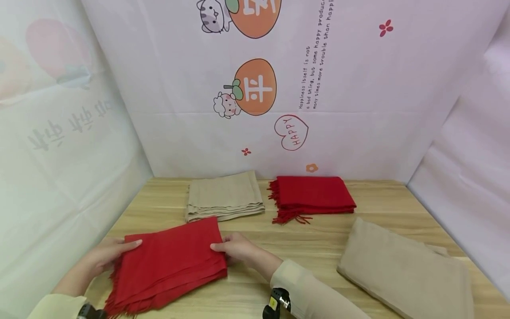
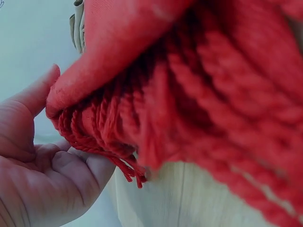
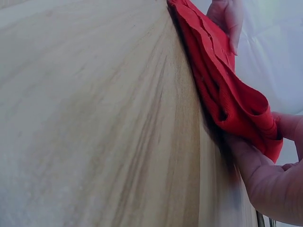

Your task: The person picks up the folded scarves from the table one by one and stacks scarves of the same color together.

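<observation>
A folded red scarf [image 1: 171, 261] with fringe lies between both hands at the front left of the table. My left hand [image 1: 105, 256] grips its left edge, thumb on top and fingers underneath. In the left wrist view, twisted fringe [image 2: 104, 123] hangs beside the palm. At the scarf's right edge, my right hand [image 1: 239, 249] pinches the layers, thumb above and fingers below. From the right wrist view, the stacked folds of the scarf [image 3: 222, 90] sit close over the wooden table [image 3: 118, 118].
Behind, a folded beige cloth [image 1: 225, 195] and a second folded red scarf [image 1: 312, 195] with fringe lie side by side. A larger folded beige cloth [image 1: 406, 270] lies at the right. White printed sheets [image 1: 338, 88] enclose the table at the back and sides.
</observation>
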{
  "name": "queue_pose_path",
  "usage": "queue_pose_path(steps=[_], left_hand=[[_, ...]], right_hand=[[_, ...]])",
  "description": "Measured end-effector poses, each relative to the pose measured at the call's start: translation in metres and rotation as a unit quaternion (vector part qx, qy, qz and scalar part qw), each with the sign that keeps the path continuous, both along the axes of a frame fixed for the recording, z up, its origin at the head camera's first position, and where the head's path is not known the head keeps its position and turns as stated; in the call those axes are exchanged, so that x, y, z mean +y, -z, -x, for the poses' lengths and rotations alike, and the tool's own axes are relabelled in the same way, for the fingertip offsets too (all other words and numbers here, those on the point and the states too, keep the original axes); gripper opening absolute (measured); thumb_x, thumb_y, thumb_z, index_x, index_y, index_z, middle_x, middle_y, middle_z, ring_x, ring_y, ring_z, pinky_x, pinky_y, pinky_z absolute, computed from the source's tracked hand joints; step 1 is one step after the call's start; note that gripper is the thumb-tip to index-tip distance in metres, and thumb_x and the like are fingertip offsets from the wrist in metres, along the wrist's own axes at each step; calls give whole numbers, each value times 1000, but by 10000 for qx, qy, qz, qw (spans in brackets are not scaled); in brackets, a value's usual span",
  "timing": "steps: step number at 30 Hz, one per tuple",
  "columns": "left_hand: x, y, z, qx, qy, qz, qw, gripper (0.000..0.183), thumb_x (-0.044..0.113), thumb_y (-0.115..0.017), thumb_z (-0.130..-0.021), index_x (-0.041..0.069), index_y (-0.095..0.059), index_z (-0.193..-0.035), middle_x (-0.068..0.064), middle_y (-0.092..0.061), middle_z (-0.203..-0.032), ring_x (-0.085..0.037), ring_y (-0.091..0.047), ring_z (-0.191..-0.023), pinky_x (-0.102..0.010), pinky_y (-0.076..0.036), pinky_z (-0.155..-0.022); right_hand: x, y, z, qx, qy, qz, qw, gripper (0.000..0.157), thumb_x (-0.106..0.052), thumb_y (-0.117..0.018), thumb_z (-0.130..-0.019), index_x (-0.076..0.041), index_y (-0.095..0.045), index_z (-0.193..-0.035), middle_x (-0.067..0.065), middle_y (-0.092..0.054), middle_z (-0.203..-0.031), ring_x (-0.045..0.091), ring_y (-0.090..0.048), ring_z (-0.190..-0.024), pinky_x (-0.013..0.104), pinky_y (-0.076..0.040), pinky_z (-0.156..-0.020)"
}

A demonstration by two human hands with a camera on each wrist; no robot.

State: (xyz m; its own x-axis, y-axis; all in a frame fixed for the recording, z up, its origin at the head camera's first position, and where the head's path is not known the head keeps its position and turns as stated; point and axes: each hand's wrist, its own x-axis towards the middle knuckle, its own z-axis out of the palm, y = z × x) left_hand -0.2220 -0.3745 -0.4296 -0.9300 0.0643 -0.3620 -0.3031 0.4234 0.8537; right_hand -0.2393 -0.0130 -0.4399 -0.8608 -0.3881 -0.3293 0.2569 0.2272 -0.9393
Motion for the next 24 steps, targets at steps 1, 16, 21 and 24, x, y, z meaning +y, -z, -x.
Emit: queue_pose_path(steps=[1, 16, 21, 24], left_hand=[[0, 0, 0, -26, 42, -110, 9999, 40, 27, -60, -97, -11, -62, -107, -6, -70, -84, -17, -66, -77, -33, -55, -68], [-6, 4, 3, -287, 490, -875, 9945, 36, 18, -59, -97, -11, -56, -117, -6, -70, -94, -20, -68, -85, -40, -56, -76], [-8, 3, 3, -295, 506, -771, 9953, 41, 17, -59, -97, -15, -51, -122, -6, -69, -96, -20, -67, -87, -40, -55, -77], [-8, 1, 3, -269, 462, -709, 9961, 42, 17, -60, -97, -16, -51, -122, -6, -69, -97, -20, -67, -87, -39, -55, -77]], right_hand=[[0, 0, 0, -44, 8, 64, 10000, 20, -15, -67, -93, 3, -64, -101, 7, -68, -87, 20, -69, -79, 35, -57, -72], [-2, 6, 1, -204, -51, 422, 9989, 20, -9, -65, -93, 6, -68, -106, 13, -71, -89, 26, -70, -81, 40, -57, -71], [-6, 9, -1, -144, 102, 385, 9991, 19, -4, -65, -92, 7, -67, -107, 16, -71, -88, 29, -70, -81, 42, -57, -69], [-6, 8, -1, -102, 137, 305, 9994, 17, -4, -65, -92, 7, -68, -105, 15, -71, -87, 29, -71, -81, 41, -57, -69]])
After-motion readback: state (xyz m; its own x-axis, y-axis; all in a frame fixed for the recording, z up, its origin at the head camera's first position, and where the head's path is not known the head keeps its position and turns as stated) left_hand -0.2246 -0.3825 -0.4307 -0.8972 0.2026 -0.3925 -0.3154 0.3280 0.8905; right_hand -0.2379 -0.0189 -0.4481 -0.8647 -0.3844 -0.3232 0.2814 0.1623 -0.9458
